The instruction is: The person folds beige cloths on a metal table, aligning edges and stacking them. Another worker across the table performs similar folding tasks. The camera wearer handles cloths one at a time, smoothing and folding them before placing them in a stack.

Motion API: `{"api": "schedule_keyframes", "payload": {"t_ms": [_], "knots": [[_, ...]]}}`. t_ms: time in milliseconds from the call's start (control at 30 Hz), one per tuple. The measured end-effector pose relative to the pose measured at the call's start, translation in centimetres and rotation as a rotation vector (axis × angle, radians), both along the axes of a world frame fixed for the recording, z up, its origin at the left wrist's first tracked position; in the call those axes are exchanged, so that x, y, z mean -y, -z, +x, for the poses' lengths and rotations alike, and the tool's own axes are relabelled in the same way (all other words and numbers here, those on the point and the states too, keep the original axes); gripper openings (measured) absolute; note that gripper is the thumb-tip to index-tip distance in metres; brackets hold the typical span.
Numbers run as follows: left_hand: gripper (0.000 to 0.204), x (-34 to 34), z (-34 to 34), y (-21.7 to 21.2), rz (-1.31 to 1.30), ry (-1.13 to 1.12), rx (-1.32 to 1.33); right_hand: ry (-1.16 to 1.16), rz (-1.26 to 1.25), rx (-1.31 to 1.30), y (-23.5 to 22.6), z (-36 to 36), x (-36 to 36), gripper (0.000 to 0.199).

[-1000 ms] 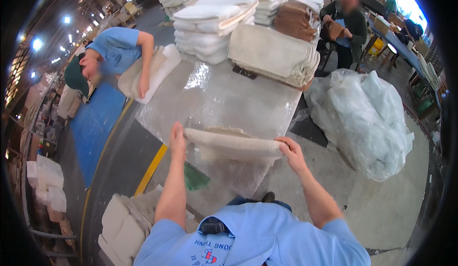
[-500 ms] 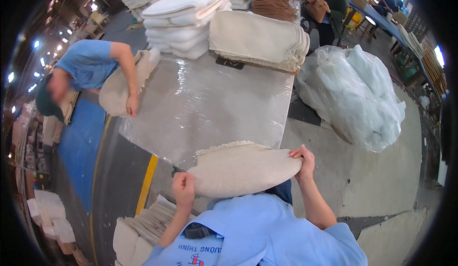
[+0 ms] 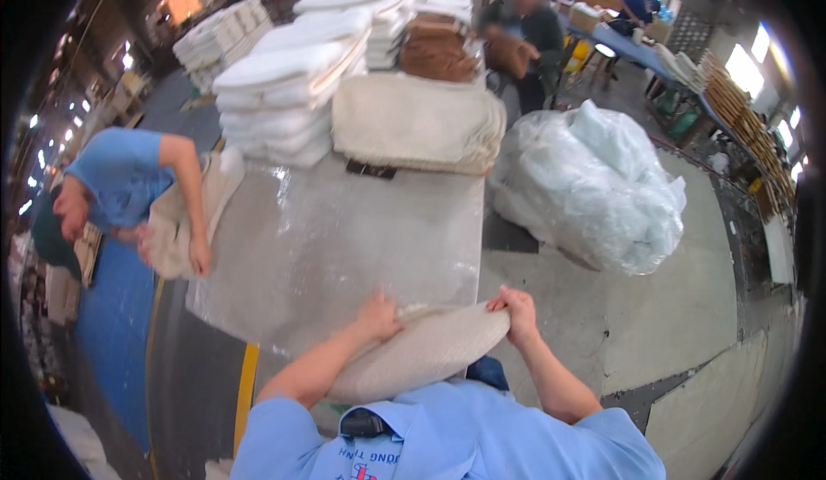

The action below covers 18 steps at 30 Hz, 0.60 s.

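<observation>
A beige woven cushion cover (image 3: 434, 348) lies bunched across my front, over the near edge of the plastic-covered table (image 3: 361, 239). My right hand (image 3: 514, 315) is closed around its right corner, thumb on top. At the cover's far edge, my left hand (image 3: 379, 316) is closed on the cloth, its fingertips slightly blurred. My left forearm crosses over the cover's left part and hides some of it. A stack of folded beige covers (image 3: 417, 123) rests at the table's far right.
Tall white padding stacks (image 3: 288, 67) and brown folded cloth (image 3: 439, 46) stand at the back. To the left, a co-worker in blue (image 3: 125, 175) handles another beige cover (image 3: 176, 230). A bulky plastic-wrapped bundle (image 3: 594, 192) sits on the right. Another person (image 3: 520, 37) holds brown cloth behind.
My left hand has moved from the cover's left corner to its far edge, rightward. The cover's left part now sags toward me. The view has tilted up, showing more of the background.
</observation>
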<state>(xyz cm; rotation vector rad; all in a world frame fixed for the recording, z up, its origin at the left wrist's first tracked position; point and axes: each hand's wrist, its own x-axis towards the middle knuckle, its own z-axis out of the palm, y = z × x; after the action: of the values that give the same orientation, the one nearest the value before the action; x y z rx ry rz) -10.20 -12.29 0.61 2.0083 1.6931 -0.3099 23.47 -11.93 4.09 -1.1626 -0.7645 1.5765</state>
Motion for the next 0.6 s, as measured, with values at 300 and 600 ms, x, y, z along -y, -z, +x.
{"api": "schedule_keyframes", "payload": {"t_ms": [300,600], "knots": [[0.039,-0.5,3.7,-1.0,-0.031,-0.325,0.560,0.140,0.092,-0.030,-1.5,3.2,1.7,0.059],[0.064,-1.6,6.1,0.0,-0.268,-0.121,0.347,-0.739,0.017,0.856,-5.3,4.4,-4.9,0.037]]}}
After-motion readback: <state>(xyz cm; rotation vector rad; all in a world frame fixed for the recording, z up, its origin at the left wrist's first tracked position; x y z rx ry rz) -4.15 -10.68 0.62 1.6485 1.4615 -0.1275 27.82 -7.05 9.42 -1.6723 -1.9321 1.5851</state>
